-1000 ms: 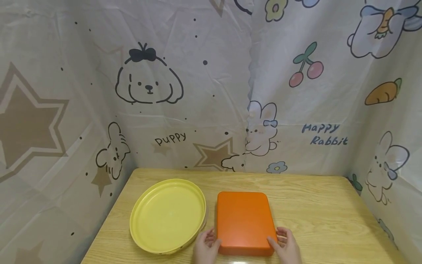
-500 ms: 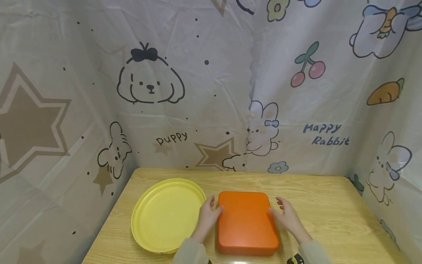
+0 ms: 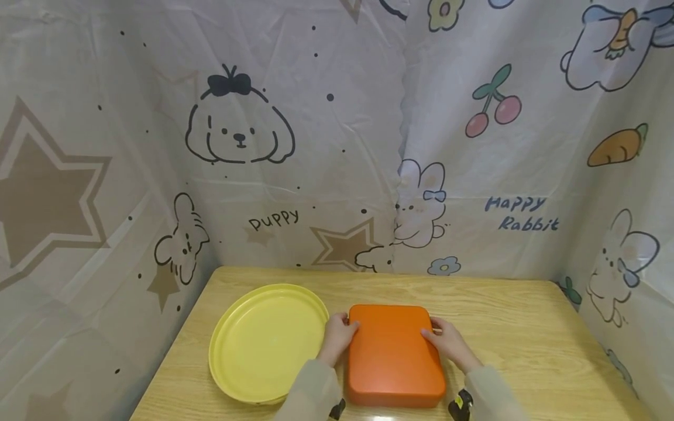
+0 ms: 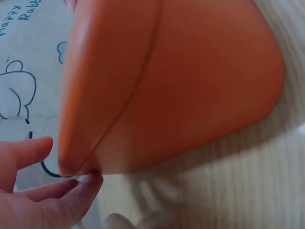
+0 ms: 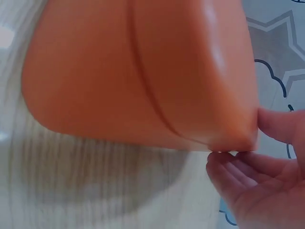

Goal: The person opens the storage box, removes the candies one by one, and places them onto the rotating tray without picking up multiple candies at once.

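An orange box [image 3: 395, 356] with rounded corners lies on the wooden table. A seam runs round its side, marking off a lid [image 5: 190, 62] in the right wrist view. At the far left part of the box, my left hand [image 3: 337, 339] has its thumb by the top edge and fingertips [image 4: 88, 183] at the side near the seam. Opposite it, my right hand [image 3: 449, 342] pinches the far right part, thumb on the top and fingertips [image 5: 221, 162] against the side by the seam. Just left of my left hand is a round yellow tray [image 3: 268, 345] with a raised rim.
The wooden table [image 3: 526, 339] extends to the right of the box. A printed curtain [image 3: 337, 140] with cartoon animals encloses the back and sides. My sleeves [image 3: 310, 392] cross the near part of the table beside the box.
Both hands have moved from the near corners of the box along its sides to the far part. They came off it midway and now touch it again. The box has stayed nearly in place.
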Demonstrator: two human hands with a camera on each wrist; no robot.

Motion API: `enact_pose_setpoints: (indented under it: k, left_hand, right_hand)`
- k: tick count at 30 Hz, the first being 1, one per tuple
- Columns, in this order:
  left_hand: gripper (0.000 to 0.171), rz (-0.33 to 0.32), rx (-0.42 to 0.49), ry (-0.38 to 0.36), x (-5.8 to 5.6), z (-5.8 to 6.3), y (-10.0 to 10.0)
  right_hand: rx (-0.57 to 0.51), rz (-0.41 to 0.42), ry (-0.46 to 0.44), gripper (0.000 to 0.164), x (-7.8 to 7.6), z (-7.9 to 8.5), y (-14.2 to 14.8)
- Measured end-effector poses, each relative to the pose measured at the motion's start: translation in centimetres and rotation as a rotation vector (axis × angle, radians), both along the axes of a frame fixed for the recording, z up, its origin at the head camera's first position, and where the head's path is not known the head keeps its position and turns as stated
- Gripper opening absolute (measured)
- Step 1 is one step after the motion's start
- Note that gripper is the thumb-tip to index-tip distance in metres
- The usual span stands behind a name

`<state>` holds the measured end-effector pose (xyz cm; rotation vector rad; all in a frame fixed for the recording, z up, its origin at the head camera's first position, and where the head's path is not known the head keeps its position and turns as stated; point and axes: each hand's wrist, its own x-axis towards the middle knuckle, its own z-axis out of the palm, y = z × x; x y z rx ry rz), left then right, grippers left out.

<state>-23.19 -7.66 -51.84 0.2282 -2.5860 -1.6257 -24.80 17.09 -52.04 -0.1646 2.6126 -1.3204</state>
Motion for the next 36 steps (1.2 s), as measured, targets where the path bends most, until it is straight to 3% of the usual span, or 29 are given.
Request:
enact_pose_setpoints:
  k: [3,10,17,30,36]
  left_hand:
    - [0.011,0.018,0.016,0.034,0.1,-0.2,0.2]
    - [0.021,0.069,0.078,0.000,0.2,-0.3,0.7]
    - [0.021,0.098,0.088,0.012,0.2,-0.3,0.9]
    - [0.031,0.148,0.210,-0.059,0.0,-0.4,1.2]
    - [0.035,0.137,0.299,-0.092,0.0,-0.5,0.9]
  right_hand:
    - [-0.028,-0.009,-0.002,0.051,0.1,-0.2,-0.1]
    - [-0.014,-0.017,-0.006,0.051,0.3,0.1,-0.4]
    - [0.009,-0.015,-0.004,0.050,0.5,0.4,-0.6]
    - [0.015,-0.028,-0.001,0.048,0.6,0.4,-0.9]
    - [0.030,-0.024,-0.010,0.049,0.7,0.5,-1.0]
